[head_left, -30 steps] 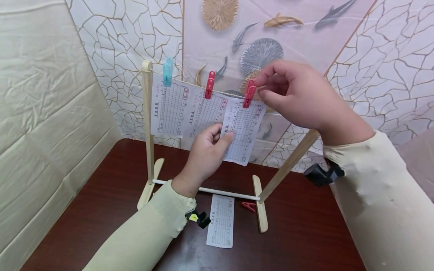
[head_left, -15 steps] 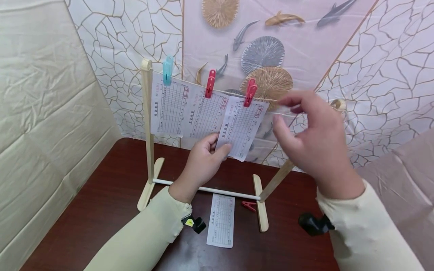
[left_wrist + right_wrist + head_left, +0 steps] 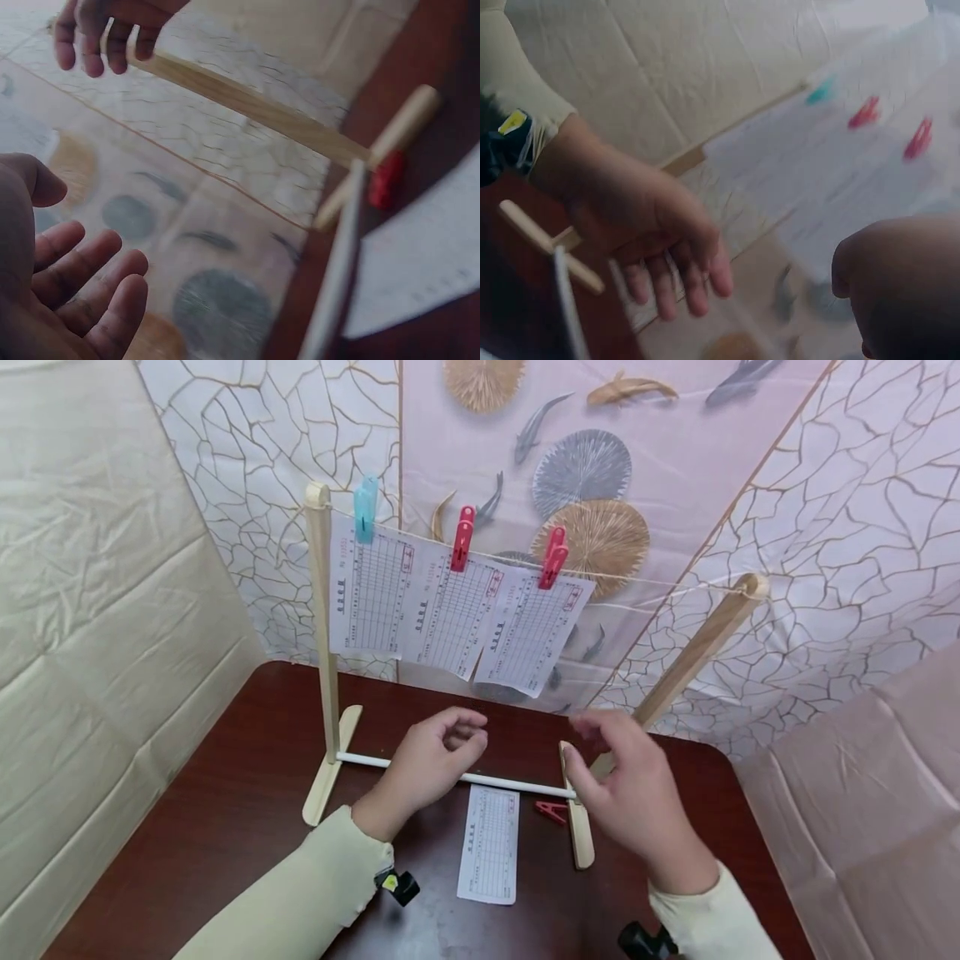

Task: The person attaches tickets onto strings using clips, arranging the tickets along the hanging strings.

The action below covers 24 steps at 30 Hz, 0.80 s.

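Note:
Three printed paper slips hang side by side from a string on a wooden rack. A light-blue clothespin point(image 3: 365, 510) clips the left slip point(image 3: 369, 597), a red clothespin point(image 3: 462, 539) the middle slip point(image 3: 450, 614), and another red clothespin point(image 3: 553, 558) the right slip point(image 3: 534, 631). My left hand point(image 3: 431, 756) is below the slips with loosely curled fingers and nothing in it. To its right, my right hand point(image 3: 633, 785) hovers near the rack's right foot, also holding nothing. A loose slip point(image 3: 489, 845) lies on the table, and a red clothespin point(image 3: 551, 812) lies beside the right foot.
The rack has a left post point(image 3: 324, 627), a slanting right post point(image 3: 701, 652) and a white crossbar point(image 3: 517, 786) low between its feet. It stands on a dark brown table point(image 3: 225, 827), with patterned cloth behind and beige cloth point(image 3: 112, 610) at the side.
My right hand has left the right clothespin and string and come down to the right. My left hand has let go of the right slip and lowered; that slip now hangs freely.

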Each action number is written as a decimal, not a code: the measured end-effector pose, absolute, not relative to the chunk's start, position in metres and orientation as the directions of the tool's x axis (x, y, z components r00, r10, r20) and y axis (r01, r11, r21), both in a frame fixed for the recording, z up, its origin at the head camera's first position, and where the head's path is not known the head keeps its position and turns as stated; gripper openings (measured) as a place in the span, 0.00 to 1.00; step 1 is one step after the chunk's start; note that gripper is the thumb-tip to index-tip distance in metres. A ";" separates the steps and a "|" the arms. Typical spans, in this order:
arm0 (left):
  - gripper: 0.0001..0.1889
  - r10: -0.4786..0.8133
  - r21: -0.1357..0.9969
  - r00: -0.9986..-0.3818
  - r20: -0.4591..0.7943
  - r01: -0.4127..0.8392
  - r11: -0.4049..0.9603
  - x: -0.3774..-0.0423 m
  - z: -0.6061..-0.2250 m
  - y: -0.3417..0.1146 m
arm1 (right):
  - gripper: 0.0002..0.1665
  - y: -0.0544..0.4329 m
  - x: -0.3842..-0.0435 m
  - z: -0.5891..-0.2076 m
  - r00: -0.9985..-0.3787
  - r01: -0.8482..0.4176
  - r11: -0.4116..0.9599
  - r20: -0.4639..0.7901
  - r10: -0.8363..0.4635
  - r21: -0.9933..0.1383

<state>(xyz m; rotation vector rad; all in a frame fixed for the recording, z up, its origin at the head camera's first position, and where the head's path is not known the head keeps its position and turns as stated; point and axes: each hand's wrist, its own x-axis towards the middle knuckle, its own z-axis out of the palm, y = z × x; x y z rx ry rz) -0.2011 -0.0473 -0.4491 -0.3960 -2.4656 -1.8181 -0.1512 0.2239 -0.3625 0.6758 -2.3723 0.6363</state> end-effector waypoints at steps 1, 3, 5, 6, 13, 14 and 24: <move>0.12 0.181 0.925 -0.965 0.192 0.239 0.295 -0.199 -0.456 -0.048 | 0.21 0.226 -0.151 -0.375 -0.709 -0.585 0.759 0.635 -0.307 -0.286; 0.12 0.203 0.904 -0.958 0.200 0.261 0.338 -0.196 -0.470 -0.048 | 0.23 0.229 -0.149 -0.398 -0.729 -0.568 0.766 0.616 -0.299 -0.300; 0.13 0.227 0.869 -0.950 0.216 0.293 0.400 -0.193 -0.484 -0.048 | 0.24 0.233 -0.149 -0.421 -0.753 -0.543 0.784 0.587 -0.296 -0.301; 0.13 0.242 0.850 -0.945 0.221 0.308 0.428 -0.192 -0.490 -0.048 | 0.25 0.235 -0.149 -0.431 -0.765 -0.530 0.794 0.573 -0.294 -0.299; 0.19 0.317 0.705 -0.927 0.200 0.361 0.611 -0.185 -0.526 -0.044 | 0.23 0.246 -0.151 -0.490 -0.853 -0.387 0.872 0.477 -0.214 -0.300; 0.19 0.317 0.692 -0.928 0.194 0.359 0.626 -0.184 -0.530 -0.043 | 0.22 0.247 -0.151 -0.496 -0.866 -0.359 0.883 0.461 -0.194 -0.302; 0.31 0.325 0.539 -0.926 0.192 0.376 0.753 -0.168 -0.562 -0.041 | 0.22 0.251 -0.146 -0.536 -0.934 -0.171 0.938 0.352 -0.057 -0.301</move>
